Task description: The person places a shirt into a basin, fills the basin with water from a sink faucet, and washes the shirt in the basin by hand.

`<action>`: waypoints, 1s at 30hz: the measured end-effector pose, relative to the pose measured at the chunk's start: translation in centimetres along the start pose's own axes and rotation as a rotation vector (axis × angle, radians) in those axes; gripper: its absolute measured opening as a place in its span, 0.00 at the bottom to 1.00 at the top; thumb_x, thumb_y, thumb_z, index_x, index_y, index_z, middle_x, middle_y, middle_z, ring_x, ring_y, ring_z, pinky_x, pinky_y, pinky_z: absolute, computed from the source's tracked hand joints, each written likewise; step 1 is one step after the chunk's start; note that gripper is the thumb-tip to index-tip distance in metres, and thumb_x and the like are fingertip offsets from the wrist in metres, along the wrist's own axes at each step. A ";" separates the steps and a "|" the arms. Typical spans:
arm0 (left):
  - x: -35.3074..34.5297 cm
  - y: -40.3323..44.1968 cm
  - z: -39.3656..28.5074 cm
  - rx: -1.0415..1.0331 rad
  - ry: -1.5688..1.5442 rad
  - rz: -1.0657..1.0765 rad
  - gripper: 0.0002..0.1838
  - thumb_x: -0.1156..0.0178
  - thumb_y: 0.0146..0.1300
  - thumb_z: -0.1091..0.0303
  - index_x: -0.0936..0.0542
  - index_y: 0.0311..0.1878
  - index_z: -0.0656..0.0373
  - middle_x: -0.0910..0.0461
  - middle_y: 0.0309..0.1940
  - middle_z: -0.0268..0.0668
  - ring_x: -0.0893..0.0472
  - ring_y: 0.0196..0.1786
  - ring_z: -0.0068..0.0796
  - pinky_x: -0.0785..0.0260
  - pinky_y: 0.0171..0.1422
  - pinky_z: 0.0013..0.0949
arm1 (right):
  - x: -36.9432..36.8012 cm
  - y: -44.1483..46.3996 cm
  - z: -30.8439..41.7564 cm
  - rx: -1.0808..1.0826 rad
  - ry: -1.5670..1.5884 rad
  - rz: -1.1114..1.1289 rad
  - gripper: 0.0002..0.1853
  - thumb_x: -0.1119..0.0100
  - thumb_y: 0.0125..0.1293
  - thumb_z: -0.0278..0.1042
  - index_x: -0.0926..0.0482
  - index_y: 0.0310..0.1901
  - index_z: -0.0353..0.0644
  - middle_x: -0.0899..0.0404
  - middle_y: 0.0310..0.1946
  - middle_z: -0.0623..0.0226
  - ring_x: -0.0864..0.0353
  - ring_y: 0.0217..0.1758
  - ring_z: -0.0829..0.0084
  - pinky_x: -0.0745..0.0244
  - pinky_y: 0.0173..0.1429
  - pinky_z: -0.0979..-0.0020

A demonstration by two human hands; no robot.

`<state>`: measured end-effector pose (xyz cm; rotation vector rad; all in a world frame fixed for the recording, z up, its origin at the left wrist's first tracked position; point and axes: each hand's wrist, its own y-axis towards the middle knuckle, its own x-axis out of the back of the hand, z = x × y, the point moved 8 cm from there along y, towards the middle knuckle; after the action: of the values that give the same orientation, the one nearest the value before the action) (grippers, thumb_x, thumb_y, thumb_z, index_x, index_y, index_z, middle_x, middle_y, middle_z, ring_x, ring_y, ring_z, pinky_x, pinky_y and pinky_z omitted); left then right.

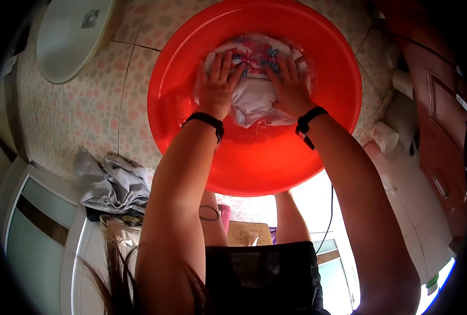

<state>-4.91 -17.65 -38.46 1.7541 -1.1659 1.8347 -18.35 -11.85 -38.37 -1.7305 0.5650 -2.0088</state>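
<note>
Both arms reach down into a large red basin (260,173) on the tiled floor. A wet white garment (254,97) with a red and blue print lies bunched in it, with water around its edges. My left hand (219,86) presses on the garment's left side, palm down, fingers stretched and spread. On the right side my right hand (290,88) lies flat on the cloth, its fingers apart too. A dark band circles each wrist. Neither hand is closed around the fabric.
A pale round lid or basin (68,47) with a printed code is at upper left. Grey cloth (112,184) lies in a heap on the left. Reddish cabinet doors (438,105) and a white cup-like container (386,137) stand on the right.
</note>
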 end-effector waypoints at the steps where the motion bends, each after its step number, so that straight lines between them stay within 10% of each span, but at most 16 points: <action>1: -0.2 0.4 -0.1 -0.003 0.002 0.003 0.48 0.32 0.42 0.56 0.46 0.68 0.42 0.58 0.71 0.39 0.56 0.72 0.39 0.63 0.69 0.59 | -0.4 0.4 -0.3 -0.002 0.004 0.001 0.53 0.27 0.37 0.44 0.48 0.67 0.59 0.62 0.70 0.57 0.65 0.73 0.54 0.58 0.63 0.34; 8: -4.8 1.5 0.2 0.000 -0.155 0.276 0.49 0.33 0.43 0.55 0.48 0.69 0.42 0.53 0.70 0.38 0.54 0.72 0.36 0.69 0.72 0.53 | -1.2 1.4 -0.7 -0.045 0.086 0.142 0.55 0.26 0.34 0.48 0.48 0.67 0.56 0.59 0.70 0.57 0.64 0.73 0.55 0.65 0.68 0.42; 10: -3.9 1.1 0.1 -0.045 -0.147 -0.074 0.43 0.35 0.46 0.60 0.44 0.67 0.46 0.50 0.69 0.39 0.51 0.71 0.38 0.65 0.71 0.52 | -1.4 1.1 -0.6 -0.039 0.126 0.122 0.55 0.26 0.32 0.49 0.46 0.67 0.54 0.57 0.69 0.56 0.63 0.73 0.56 0.65 0.68 0.42; 17: 1.8 -3.3 -2.7 -0.254 -0.294 -0.289 0.24 0.45 0.50 0.74 0.30 0.55 0.56 0.31 0.55 0.43 0.34 0.60 0.43 0.43 0.62 0.48 | 0.6 -3.7 2.2 0.082 0.182 -0.276 0.28 0.44 0.47 0.25 0.34 0.55 0.40 0.36 0.53 0.53 0.38 0.57 0.52 0.42 0.59 0.53; 20: -1.1 -4.1 -1.9 -0.139 -0.594 -0.102 0.11 0.49 0.51 0.79 0.27 0.39 0.60 0.25 0.33 0.44 0.26 0.39 0.46 0.33 0.45 0.42 | -0.6 -5.6 2.3 0.225 0.424 -0.165 0.25 0.42 0.43 0.24 0.33 0.48 0.40 0.33 0.44 0.54 0.35 0.51 0.52 0.38 0.54 0.56; 30: -7.3 -7.1 -2.2 0.071 -0.420 0.415 0.08 0.42 0.53 0.68 0.22 0.36 0.60 0.21 0.33 0.45 0.23 0.41 0.45 0.31 0.47 0.41 | -5.9 -6.4 -0.3 -0.035 0.345 -0.143 0.11 0.48 0.52 0.26 0.27 0.39 0.39 0.26 0.37 0.52 0.27 0.43 0.52 0.32 0.46 0.56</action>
<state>0.16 -9.64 -42.84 2.1348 -1.7561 1.7811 -18.22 -3.26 -39.63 -1.4871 0.6015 -2.4349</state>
